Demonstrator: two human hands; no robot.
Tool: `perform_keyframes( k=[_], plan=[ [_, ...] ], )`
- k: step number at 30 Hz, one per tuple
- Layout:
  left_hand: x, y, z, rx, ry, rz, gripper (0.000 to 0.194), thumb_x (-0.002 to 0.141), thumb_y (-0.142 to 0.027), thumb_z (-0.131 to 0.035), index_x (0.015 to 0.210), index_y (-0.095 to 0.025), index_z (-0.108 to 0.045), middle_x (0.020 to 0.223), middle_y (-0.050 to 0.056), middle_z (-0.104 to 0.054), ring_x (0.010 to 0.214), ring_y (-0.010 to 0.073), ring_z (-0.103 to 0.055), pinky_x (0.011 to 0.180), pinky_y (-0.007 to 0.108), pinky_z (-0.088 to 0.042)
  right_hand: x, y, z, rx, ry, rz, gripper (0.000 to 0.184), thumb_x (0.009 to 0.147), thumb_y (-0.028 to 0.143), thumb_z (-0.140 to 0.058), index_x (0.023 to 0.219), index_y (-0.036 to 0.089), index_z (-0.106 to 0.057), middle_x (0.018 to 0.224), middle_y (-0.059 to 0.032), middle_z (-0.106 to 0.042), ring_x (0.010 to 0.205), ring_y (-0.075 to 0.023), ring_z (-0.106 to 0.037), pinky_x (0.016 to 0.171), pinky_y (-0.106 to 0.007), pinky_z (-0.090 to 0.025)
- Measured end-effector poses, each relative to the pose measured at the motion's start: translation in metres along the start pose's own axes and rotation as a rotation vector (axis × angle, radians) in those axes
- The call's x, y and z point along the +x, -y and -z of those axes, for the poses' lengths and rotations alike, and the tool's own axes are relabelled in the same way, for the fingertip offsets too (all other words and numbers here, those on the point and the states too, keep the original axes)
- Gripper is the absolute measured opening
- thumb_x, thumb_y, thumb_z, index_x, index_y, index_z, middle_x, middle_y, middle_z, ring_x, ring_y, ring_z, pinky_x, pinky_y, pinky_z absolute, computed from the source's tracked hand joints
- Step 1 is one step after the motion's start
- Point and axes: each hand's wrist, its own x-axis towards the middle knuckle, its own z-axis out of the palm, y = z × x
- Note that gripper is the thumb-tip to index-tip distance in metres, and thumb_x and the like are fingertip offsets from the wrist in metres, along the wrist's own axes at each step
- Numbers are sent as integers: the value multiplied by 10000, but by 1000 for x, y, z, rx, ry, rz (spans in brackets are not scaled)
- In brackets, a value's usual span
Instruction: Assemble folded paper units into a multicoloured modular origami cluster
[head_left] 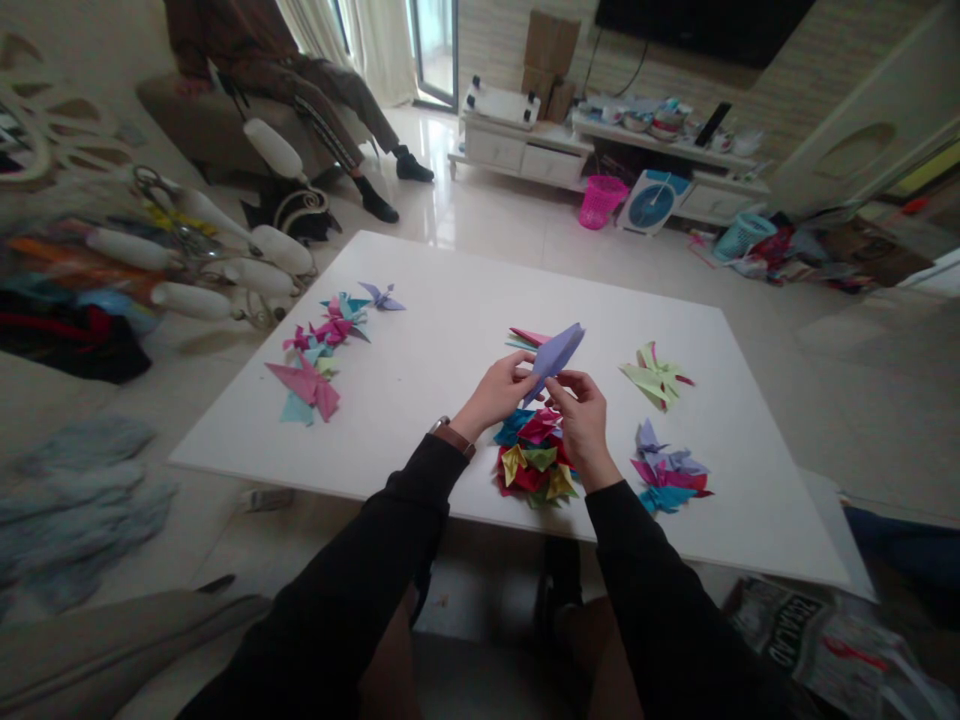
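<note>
A folded lavender paper piece [556, 355] is held above a white table [442, 340]. My left hand [496, 393] pinches its lower left edge and my right hand [583, 420] pinches its lower end from the right. Both hands are closed on it. Right below my hands lies a heap of folded papers in red, yellow, green and teal [536, 462]. A few flat pink and green sheets [526, 338] lie just behind the lavender piece.
Folded paper shapes lie at the table's left [322, 355], a pale green one to the right [656, 375], and a purple-pink cluster at the near right [667, 472]. A person's legs [337, 110] rest by a sofa at the back. A newspaper [795, 625] lies at lower right.
</note>
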Motion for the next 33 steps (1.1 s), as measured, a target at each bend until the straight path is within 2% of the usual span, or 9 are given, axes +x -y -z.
perform_keyframes(
  k=[7,13,22,28,33],
  plan=[
    [2,1,0,-15,-65,11,240,871,-244,-698,1051,-144,-575,667,18,-705,558,132,-659,550,205,-487,1,-3,2,-15,-44,4,241,725,361,-781,811,206,-618,696,49,-618,524,-96,-558,498,-232,-427],
    [4,1,0,-70,-127,24,216,875,-247,-687,1018,-155,-554,690,20,-720,581,146,-686,591,235,-533,3,-5,4,2,-106,-42,255,695,349,-772,753,210,-567,647,73,-560,491,-82,-526,468,-214,-407],
    [4,6,0,-24,-106,25,244,862,-228,-679,1014,-178,-495,658,-8,-695,548,129,-658,538,194,-466,2,-5,2,36,-82,-47,263,683,357,-799,773,205,-603,658,69,-574,495,-83,-521,469,-218,-399],
    [4,9,1,-40,-187,7,295,869,-224,-656,966,-222,-377,619,-62,-661,552,120,-651,559,189,-463,3,-6,5,9,-91,-21,258,699,356,-791,748,203,-589,658,68,-569,512,-82,-515,503,-225,-410],
    [5,6,2,-53,-223,15,275,870,-223,-651,975,-218,-398,683,-41,-693,566,121,-663,569,200,-477,4,-6,6,7,-107,-24,251,700,349,-783,735,206,-579,656,67,-560,514,-85,-511,497,-225,-404]
  ],
)
